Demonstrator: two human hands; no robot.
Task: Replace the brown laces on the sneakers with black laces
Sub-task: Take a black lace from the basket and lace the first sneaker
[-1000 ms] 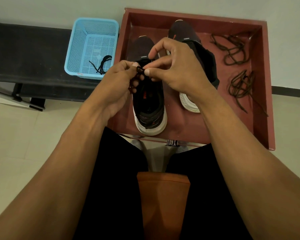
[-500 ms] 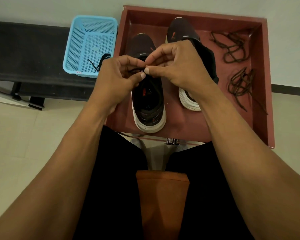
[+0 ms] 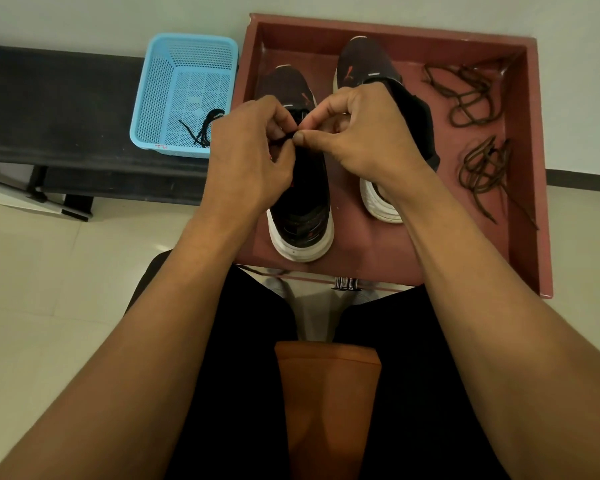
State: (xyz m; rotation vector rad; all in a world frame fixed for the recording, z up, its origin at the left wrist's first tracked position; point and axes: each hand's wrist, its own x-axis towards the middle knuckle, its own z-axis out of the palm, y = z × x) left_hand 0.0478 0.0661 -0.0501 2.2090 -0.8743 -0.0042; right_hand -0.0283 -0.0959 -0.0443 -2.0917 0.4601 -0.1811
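I saw the tray dead ahead, just past the person's knees. Two sneakers sat in its left half, toes away: left sneaker nearer, right sneaker just beside it, further back. Two loose lace bundles lay in the right half, far bundle behind near bundle. The basket sat just left of the tray on the worktop, spare lace in its near right corner. Left hand and right hand met over the left sneaker, fingers pinching the held lace.

Single head-worn view, forward-down, close over sneakers
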